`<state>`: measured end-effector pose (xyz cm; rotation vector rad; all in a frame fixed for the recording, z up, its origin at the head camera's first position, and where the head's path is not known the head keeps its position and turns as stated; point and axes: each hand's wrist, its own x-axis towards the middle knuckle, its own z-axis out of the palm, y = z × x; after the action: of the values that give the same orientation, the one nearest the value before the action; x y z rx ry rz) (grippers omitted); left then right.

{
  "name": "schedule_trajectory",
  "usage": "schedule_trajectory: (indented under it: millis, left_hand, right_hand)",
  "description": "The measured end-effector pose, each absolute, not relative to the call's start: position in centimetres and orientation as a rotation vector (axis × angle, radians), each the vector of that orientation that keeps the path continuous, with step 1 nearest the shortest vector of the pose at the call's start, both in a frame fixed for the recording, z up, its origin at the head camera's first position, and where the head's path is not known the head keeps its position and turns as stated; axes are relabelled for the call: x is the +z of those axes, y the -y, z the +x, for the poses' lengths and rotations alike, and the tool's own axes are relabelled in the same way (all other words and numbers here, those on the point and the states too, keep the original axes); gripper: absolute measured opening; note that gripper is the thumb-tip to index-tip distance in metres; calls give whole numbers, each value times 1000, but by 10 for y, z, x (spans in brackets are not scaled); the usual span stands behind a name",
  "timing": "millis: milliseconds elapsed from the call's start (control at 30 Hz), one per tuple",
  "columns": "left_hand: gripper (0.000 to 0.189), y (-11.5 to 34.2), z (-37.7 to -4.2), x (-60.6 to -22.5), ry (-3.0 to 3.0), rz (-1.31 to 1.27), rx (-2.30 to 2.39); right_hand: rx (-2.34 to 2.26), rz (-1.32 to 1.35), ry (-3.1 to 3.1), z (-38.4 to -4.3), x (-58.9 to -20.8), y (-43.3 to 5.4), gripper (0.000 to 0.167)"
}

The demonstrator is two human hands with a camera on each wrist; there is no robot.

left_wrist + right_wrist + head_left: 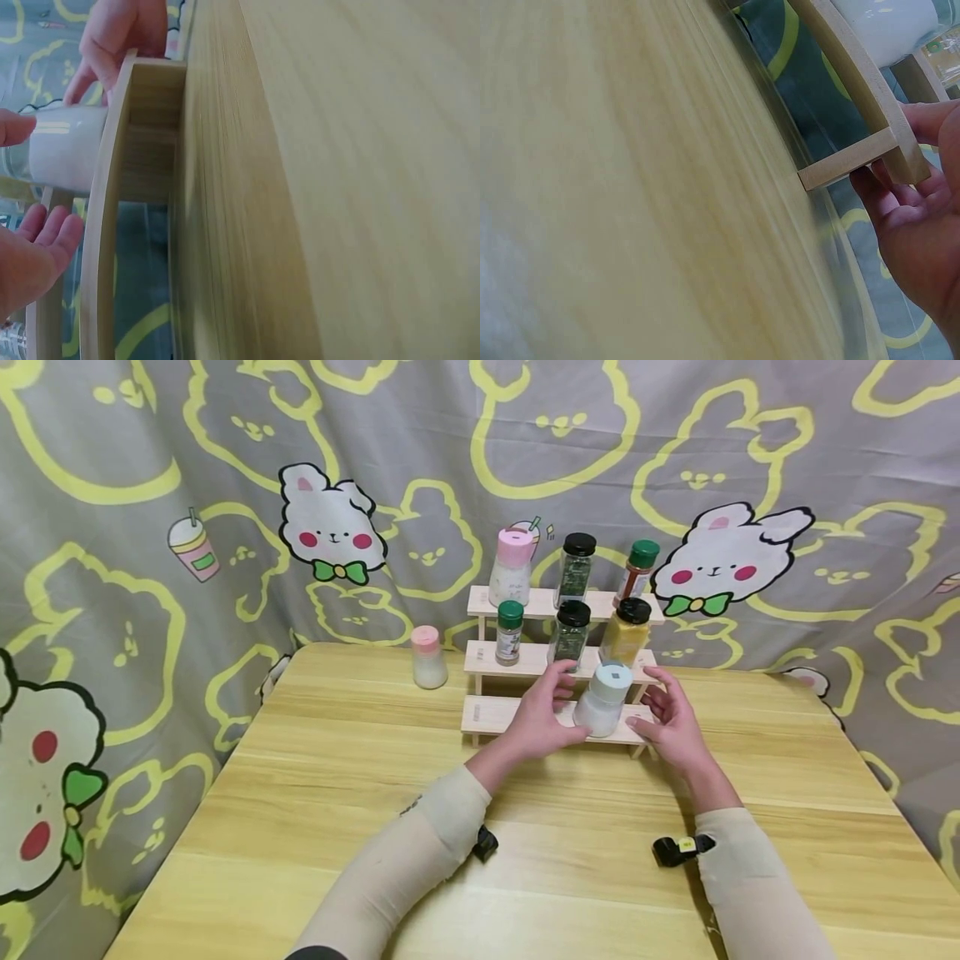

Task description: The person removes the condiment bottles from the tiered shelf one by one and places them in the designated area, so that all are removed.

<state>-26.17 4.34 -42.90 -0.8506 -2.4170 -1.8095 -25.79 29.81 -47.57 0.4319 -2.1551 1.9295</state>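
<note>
A jar of white contents with a pale blue-green lid (602, 702) sits at the right part of the lowest tier of a wooden three-tier rack (476, 716). To its left my left hand (542, 714) cups around it with loosely bent fingers; the left wrist view shows a gap between the fingers (56, 232) and the jar. At the rack's right end is my right hand (678, 727), its thumb at the lowest board and its fingers (877, 199) bent round the end by the leg. The right wrist view shows only the jar's lower part.
A pink-lidded shaker (429, 660) stands left of the rack on the wooden table (360, 760). The upper tiers hold several jars, among them a green-capped one (509, 635) and a yellow-filled one (626, 635). A patterned curtain (450, 460) hangs behind.
</note>
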Motion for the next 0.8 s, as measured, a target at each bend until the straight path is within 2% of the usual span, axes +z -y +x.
schedule_trajectory:
  millis: [267,800]
  left_hand:
    - [94,-58,-263,-434,2389,-872,-1758]
    - [90,-77,-257,-438,2403,-699,-1571]
  right_hand:
    - [1940,440,2144,-258,-476,-298,84]
    - [1934,412,2162,-259,-476,-299,85]
